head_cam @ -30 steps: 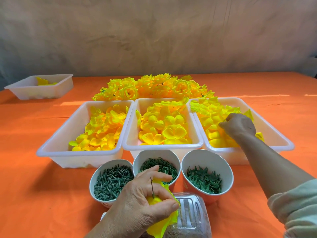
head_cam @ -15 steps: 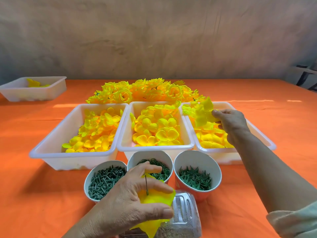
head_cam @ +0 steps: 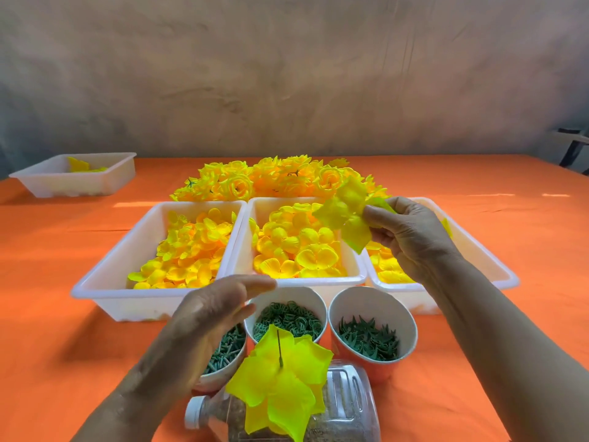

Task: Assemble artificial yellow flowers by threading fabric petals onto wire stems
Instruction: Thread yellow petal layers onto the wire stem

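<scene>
right hand [head_cam: 411, 237] pinches a fresh petal [head_cam: 345, 218] over the middle tray [head_cam: 331, 279]. left hand [head_cam: 210, 317] is spread and holds nothing, beside the wire stem [head_cam: 279, 346] poking up through the stacked petals [head_cam: 280, 390] above the bottle [head_cam: 347, 406]. best bet: steady the stem, line up the petal's centre hole, slide straight down.

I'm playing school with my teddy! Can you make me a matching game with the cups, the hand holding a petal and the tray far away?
Things:
1. middle cup
2. right cup
3. right hand
4. lone tray

Matches:
A. far left on the orange table
B. holds green spiky pieces
C. pinches a yellow petal
D. holds green rings

Pairs: 1-D, 2-B, 3-C, 4-A
</scene>
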Available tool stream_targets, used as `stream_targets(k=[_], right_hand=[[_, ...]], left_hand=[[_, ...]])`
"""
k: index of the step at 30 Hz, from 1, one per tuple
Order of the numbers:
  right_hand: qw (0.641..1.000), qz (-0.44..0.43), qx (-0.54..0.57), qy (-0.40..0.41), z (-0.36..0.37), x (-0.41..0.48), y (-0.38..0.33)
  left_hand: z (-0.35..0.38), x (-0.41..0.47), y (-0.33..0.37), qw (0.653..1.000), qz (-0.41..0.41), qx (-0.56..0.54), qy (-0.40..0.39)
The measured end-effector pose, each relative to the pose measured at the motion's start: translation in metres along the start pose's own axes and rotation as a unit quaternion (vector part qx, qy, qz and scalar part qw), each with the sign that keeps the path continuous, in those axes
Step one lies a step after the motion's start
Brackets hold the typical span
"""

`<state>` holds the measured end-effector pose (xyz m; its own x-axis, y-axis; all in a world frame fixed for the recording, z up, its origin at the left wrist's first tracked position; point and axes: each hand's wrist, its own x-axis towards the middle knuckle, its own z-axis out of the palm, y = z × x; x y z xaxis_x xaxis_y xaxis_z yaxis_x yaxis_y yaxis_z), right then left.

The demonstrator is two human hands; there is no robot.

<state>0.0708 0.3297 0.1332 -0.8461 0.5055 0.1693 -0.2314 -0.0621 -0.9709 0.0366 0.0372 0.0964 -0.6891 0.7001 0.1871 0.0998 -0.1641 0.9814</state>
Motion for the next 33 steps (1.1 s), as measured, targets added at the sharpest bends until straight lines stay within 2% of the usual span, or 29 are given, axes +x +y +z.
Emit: stream_targets(k=[2, 4, 9, 14, 20, 23, 27, 33], right_hand=[[0.999, -0.002, -0.027, -0.030, 0.019, -0.017, -0.007], [0.997, -0.009, -0.039, -0.064, 0.036, -0.031, -0.012], [0.992, -0.027, -0.045, -0.115, 0.064, -0.055, -0.016], [0.986, -0.079, -0.091, -0.113, 0.069, -0.063, -0.012], [0.983, -0.101, -0.113, -0.104, 0.068, -0.069, -0.009], [0.983, -0.089, -0.108, -0.115, 0.069, -0.072, -0.011], [0.988, -0.022, -0.051, -0.146, 0.072, -0.075, -0.016], [0.989, -0.004, -0.031, -0.148, 0.076, -0.083, -0.027]], left_hand=[[-0.002, 0.008, 0.004, 0.998, 0.006, -0.025, 0.063], [0.003, 0.017, 0.012, 0.996, 0.001, -0.022, 0.092], [0.019, 0.033, 0.033, 0.994, -0.038, -0.014, 0.100], [0.019, 0.034, 0.040, 0.993, -0.052, -0.036, 0.095], [0.023, 0.033, 0.037, 0.985, -0.027, -0.012, 0.173], [0.023, 0.033, 0.039, 0.985, -0.022, -0.004, 0.172], [0.025, 0.034, 0.041, 0.985, -0.040, -0.016, 0.167], [0.025, 0.029, 0.048, 0.989, -0.063, -0.018, 0.134]])
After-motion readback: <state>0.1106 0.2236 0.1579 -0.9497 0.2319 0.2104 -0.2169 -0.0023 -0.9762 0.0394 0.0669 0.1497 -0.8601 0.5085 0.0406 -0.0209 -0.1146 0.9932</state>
